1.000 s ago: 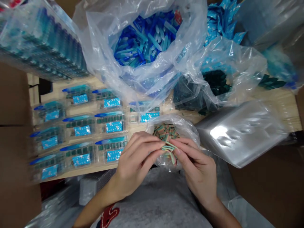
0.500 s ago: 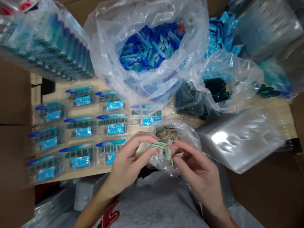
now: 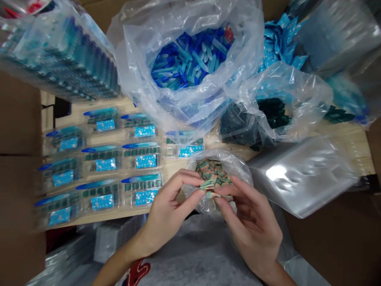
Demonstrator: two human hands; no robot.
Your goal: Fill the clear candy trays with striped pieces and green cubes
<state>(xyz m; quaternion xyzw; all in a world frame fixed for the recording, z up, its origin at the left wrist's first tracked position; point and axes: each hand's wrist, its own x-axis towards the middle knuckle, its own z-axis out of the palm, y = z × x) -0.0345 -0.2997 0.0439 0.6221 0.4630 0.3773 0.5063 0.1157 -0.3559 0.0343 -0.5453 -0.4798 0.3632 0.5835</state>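
My left hand (image 3: 169, 210) and my right hand (image 3: 250, 222) meet over a small clear bag (image 3: 235, 165) full of small green-and-pink striped pieces (image 3: 212, 171). The fingertips of both hands pinch a few of these striped pieces (image 3: 210, 186) just above the bag's mouth. Left of the hands lie rows of clear blister packs (image 3: 139, 151), each with a blue tool, dark green pieces and a blue label.
A big clear bag of blue plastic pieces (image 3: 190, 59) stands behind. Right of it sits a bag of dark green pieces (image 3: 268, 111), with blue sachets (image 3: 276, 39) beyond. A stack of clear empty trays (image 3: 300, 174) lies at right. Stacked filled packs (image 3: 59, 59) stand at upper left. Cardboard walls flank both sides.
The hands have shifted slightly toward the bag, and the striped strips, earlier fanned out between the fingers, are now bunched tighter at the fingertips.
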